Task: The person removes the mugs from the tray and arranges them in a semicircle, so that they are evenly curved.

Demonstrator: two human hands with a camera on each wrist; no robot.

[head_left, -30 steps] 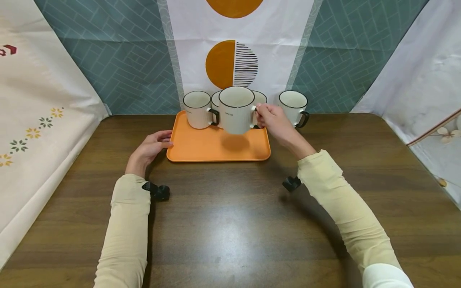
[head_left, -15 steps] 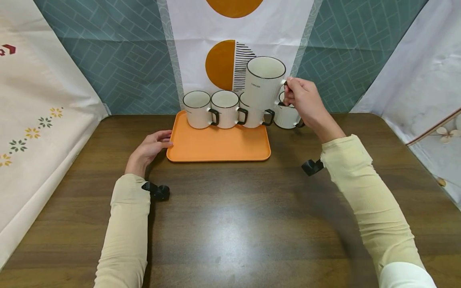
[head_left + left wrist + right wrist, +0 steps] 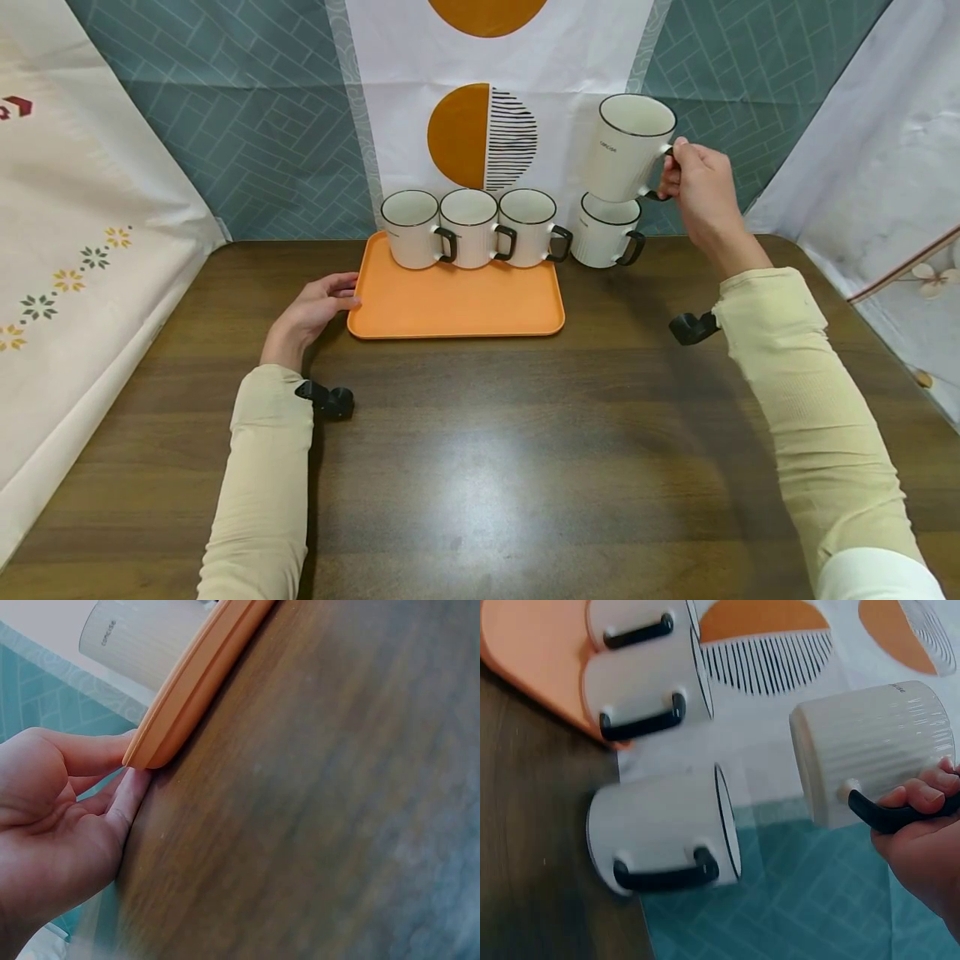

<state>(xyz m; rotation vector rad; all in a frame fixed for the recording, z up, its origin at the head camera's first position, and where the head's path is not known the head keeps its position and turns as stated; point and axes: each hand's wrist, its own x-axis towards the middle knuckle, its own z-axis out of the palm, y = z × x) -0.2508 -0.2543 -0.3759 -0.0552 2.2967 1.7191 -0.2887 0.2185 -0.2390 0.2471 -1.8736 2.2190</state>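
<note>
Mug (image 3: 621,167), white and black-rimmed, hangs rim up in the head view, its black handle (image 3: 655,196) pointing right, above a standing mug (image 3: 598,242) beside the orange tray (image 3: 455,310), whose long axis runs left to right; the right arm reaches forward. The left wrist view shows the left hand (image 3: 67,802) pinching the tray's corner. The right wrist view adds ribbed mug sides and the right hand (image 3: 930,832), fingers (image 3: 924,795) clamped round the handle.
</note>
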